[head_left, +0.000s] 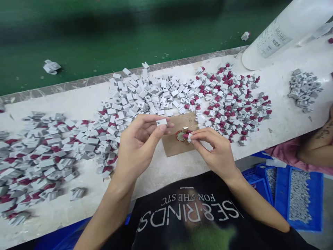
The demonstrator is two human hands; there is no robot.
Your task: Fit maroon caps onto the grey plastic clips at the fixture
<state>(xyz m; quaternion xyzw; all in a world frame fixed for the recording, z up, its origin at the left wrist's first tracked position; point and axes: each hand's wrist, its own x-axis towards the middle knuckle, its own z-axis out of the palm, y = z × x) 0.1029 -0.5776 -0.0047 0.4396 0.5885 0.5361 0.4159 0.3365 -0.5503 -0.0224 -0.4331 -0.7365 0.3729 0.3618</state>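
Observation:
My left hand [139,142] pinches a small grey plastic block [161,122] between thumb and fingertips, just above a brown cardboard square [173,145] on the white bench. My right hand [214,147] holds a small grey piece with a dark red part [188,136] and presses it against a small round red-rimmed cap [180,135] that sits on the cardboard. The two hands are a few centimetres apart.
Heaps of grey blocks [145,93] and grey-and-red pieces [231,97] cover the white bench [85,100]. A white bottle [281,33] lies at the back right. A green belt [104,31] runs behind. Another person's arm [318,146] is at the right; blue bins [299,194] stand below.

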